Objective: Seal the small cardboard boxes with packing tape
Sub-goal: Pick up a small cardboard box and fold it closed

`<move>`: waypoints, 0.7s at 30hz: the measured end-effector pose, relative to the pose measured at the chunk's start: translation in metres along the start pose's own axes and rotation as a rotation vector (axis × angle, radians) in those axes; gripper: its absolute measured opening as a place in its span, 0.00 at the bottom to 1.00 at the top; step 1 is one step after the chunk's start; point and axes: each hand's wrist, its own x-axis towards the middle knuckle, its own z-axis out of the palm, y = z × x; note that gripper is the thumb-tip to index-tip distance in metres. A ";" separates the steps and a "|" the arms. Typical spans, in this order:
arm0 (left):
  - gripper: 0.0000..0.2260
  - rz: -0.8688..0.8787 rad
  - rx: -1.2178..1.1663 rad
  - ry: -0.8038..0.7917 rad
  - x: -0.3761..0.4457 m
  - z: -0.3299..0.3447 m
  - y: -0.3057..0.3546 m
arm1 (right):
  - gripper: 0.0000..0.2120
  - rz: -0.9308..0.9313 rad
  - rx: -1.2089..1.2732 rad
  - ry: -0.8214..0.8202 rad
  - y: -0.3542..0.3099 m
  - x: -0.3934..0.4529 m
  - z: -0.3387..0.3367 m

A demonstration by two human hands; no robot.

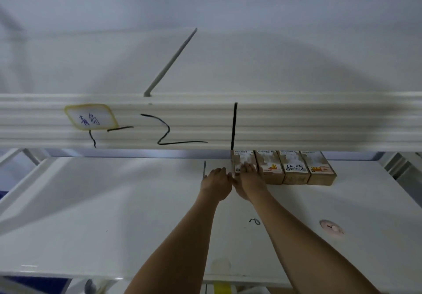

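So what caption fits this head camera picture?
Both hands reach the leftmost box in a row of four on a white shelf.

Both bare forearms are reaching forward and up from the bottom edge, converging as they go — the wrists are lying close together. The left hand (216, 180) is showing its back to the camera, fingers loosely bent forward. The right hand (249, 177) is sitting just beside it, fingers extending ahead — the two hands are nearly touching at the thumbs.
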 end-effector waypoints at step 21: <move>0.24 -0.008 0.174 0.031 -0.005 -0.021 -0.050 | 0.33 -0.018 0.029 0.048 -0.009 0.048 0.006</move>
